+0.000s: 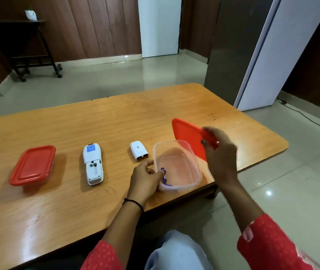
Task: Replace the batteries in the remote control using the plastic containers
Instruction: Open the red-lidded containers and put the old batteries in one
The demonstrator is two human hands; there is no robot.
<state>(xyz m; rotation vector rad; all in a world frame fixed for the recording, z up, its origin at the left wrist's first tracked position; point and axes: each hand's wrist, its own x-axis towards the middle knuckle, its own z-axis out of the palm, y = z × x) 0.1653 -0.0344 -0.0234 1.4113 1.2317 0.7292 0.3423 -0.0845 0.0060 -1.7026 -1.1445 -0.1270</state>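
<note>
A white remote control (93,166) lies face down on the wooden table (116,117), its battery bay uncovered. Its white battery cover (139,151) lies to the right of it. My left hand (145,177) grips the near-left rim of an open clear plastic container (182,164), which is tilted; purple batteries (165,177) lie in its near-left corner. My right hand (220,151) holds that container's red lid (189,136) lifted and tilted to the right of it. A second container with a red lid (33,165) on it sits shut at the far left.
The table's right edge and near-right corner are close to the open container. Beyond the table are tiled floor, a dark wheeled stand (28,45) at the back left and a white door (262,55) standing open at the right.
</note>
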